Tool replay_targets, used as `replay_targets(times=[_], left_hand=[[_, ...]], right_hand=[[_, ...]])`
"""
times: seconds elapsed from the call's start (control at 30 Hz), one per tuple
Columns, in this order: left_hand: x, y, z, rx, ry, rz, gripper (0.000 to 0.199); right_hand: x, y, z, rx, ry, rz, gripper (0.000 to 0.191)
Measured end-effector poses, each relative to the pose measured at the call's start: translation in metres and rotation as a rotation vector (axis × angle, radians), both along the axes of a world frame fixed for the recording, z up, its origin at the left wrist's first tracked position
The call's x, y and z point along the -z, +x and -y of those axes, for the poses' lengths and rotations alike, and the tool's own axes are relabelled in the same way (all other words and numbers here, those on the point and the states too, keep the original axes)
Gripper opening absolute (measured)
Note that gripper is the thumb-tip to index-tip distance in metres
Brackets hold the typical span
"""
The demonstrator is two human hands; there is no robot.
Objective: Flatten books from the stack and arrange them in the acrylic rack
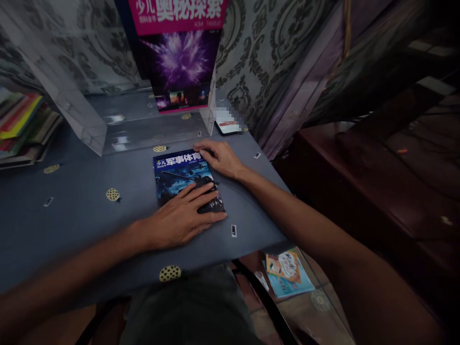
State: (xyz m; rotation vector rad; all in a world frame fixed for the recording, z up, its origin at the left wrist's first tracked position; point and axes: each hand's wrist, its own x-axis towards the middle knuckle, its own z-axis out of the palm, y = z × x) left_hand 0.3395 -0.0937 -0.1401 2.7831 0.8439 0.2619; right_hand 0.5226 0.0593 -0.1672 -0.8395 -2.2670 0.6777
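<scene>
In the lower middle of the frame, the left hand (185,220) lies palm down over the lower half of a blue-covered book (176,175), its fingers spread across the cover. The book lies flat on the grey tabletop (82,225), just below the centre of the frame. A little farther off, the right hand (223,159) meets the book's upper right corner, its fingers bent there; whether they pinch the edge or only rest on it, I cannot tell. The step in hand looks to be steadying the book flat. Lifting or turning it would call for the left palm to ease off and the right fingers to get under the edge. Beyond, at the upper middle, a magenta-topped book (183,62) stands upright by a clear rack (91,134).
</scene>
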Motion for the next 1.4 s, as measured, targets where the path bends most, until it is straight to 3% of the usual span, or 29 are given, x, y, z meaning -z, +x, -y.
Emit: replay_targets(times=[0.23, 0.47, 0.73, 0.9, 1.03, 1.2, 1.4], left_hand=[[0.004, -0.018, 0.011, -0.014, 0.048, 0.031, 0.044], [0.007, -0.018, 0.014, -0.009, 0.087, -0.017, 0.050], [-0.004, -0.038, 0.015, 0.007, 0.084, -0.096, 0.067], [-0.018, -0.072, 0.017, -0.075, 0.106, -0.080, 0.056], [-0.025, -0.088, 0.013, -0.216, 0.175, -0.092, 0.031], [-0.026, -0.060, 0.002, -0.508, 0.310, -0.255, 0.034], [-0.026, -0.003, -0.020, -0.594, 0.244, -0.386, 0.034]], right_hand=[[0.002, -0.001, 0.000, -0.002, 0.011, 0.007, 0.032], [0.000, 0.000, 0.000, 0.007, -0.026, -0.022, 0.032], [-0.004, -0.001, 0.002, 0.073, -0.020, -0.032, 0.032], [-0.011, -0.002, 0.008, 0.143, -0.039, 0.004, 0.031], [-0.012, -0.006, 0.013, 0.125, -0.125, -0.047, 0.030], [-0.007, -0.013, 0.016, 0.057, -0.296, -0.171, 0.031], [-0.002, -0.009, 0.022, 0.020, -0.427, -0.259, 0.033]])
